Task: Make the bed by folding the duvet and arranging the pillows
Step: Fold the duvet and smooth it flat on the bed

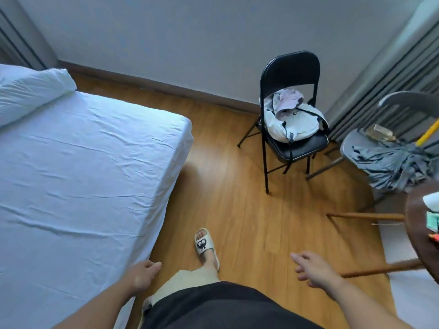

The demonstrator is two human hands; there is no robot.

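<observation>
Your left hand point(142, 274) and right hand point(314, 269) hang with loose fingers, holding nothing; the soft white pillow point(31, 96) lies far left, nearer your left hand.

White backpack point(294, 127) on black chair point(291, 65); mop point(389, 162) on grey chair point(403, 98)

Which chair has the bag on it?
The black folding chair: a white backpack sits on its seat. The grey chair beside it holds a mop instead.
</observation>
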